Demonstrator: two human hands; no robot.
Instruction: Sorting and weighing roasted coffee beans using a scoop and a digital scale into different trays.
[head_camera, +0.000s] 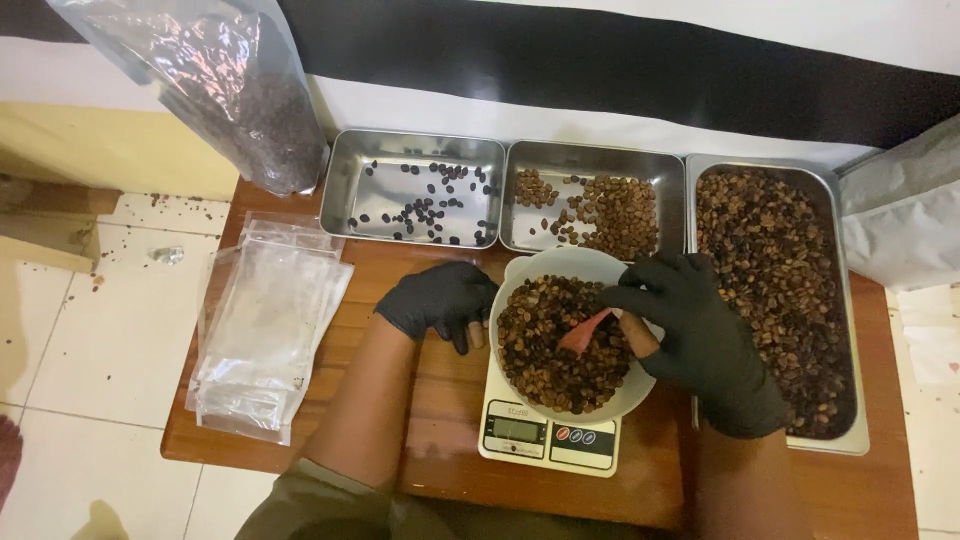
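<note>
A white bowl full of brown coffee beans sits on a small white digital scale. My right hand, in a black glove, reaches over the bowl and holds a small reddish scoop that dips into the beans. My left hand, also gloved in black, rests curled on the wooden table just left of the bowl, touching its side, with nothing in it.
Three steel trays line the back: the left tray with a few dark beans, the middle tray with lighter beans, the large right tray full of mixed beans. A stack of clear pouches lies at left. A bag of dark beans stands behind it.
</note>
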